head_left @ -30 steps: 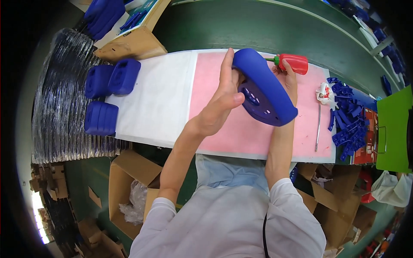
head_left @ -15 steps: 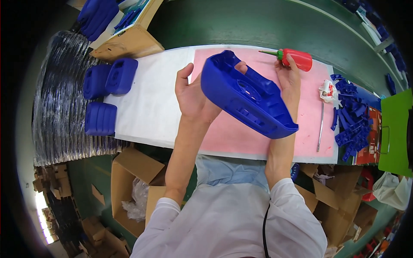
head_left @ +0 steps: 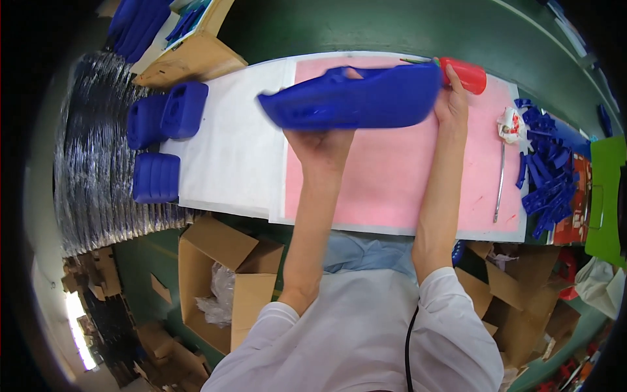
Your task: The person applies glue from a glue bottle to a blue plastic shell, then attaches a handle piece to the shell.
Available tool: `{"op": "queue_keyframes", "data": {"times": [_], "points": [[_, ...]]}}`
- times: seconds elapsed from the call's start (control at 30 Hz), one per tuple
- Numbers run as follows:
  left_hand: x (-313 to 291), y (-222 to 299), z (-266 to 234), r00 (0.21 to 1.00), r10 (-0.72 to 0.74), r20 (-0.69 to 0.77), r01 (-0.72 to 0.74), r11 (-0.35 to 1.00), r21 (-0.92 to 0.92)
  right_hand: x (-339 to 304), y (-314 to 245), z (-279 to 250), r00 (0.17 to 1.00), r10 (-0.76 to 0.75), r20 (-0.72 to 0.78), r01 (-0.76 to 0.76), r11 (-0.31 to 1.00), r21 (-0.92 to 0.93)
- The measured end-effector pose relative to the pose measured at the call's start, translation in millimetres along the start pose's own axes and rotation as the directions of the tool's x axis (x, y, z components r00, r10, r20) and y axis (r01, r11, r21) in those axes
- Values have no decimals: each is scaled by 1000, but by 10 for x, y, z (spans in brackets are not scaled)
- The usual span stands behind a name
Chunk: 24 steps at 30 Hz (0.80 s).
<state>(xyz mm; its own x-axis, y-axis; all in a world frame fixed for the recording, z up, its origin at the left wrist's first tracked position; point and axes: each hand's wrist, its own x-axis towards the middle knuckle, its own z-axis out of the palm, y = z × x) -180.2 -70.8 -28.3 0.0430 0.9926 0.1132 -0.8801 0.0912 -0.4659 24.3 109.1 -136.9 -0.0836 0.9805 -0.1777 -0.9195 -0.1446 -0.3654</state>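
Note:
My left hand (head_left: 321,145) grips a blue plastic shell (head_left: 366,98) from below, with a fingertip showing over its far edge. The shell is held above the pink sheet, tilted, its long outer side facing me and somewhat blurred. My right hand (head_left: 452,98) is closed around a red squeeze bottle (head_left: 467,75) at the shell's right end. The bottle's thin green nozzle points left and is partly hidden behind the shell.
Below lies a pink sheet (head_left: 385,176) on the white-covered table. Blue molded housings (head_left: 185,110) stand at its left end. On the right are a pile of small blue parts (head_left: 545,166), a metal rod (head_left: 501,183) and a crumpled white wrapper (head_left: 509,124). Cardboard boxes (head_left: 255,304) sit below.
The blue shell has turned in my left hand, from showing its hollow inside to showing its outer side. My right hand with the red bottle has shifted slightly right and away from me.

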Motion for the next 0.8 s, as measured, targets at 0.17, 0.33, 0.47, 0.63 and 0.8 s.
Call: {"op": "queue_keyframes", "data": {"times": [0.17, 0.33, 0.47, 0.63, 0.8], "points": [[-101, -209, -5, 985, 169, -35, -171, 943, -285, -104, 56, 128, 1000, -16, 12, 16, 1000, -14], [-175, -273, -176, 988, 6, 152, 37, 960, -279, -101, 15, 121, 999, -4, -44, 6, 999, 47], [-187, -169, -273, 940, -124, 318, 247, 890, -384, -132, 41, 147, 1000, -5, -22, 6, 1000, 22], [-393, -191, -135, 917, -365, 162, 288, 885, 366, -140, -29, 92, 999, -22, -29, 21, 999, -42], [-226, 105, 138, 642, -762, -84, 320, 167, 933, -122, 37, 117, 1000, -23, 7, 23, 999, -39]]}}
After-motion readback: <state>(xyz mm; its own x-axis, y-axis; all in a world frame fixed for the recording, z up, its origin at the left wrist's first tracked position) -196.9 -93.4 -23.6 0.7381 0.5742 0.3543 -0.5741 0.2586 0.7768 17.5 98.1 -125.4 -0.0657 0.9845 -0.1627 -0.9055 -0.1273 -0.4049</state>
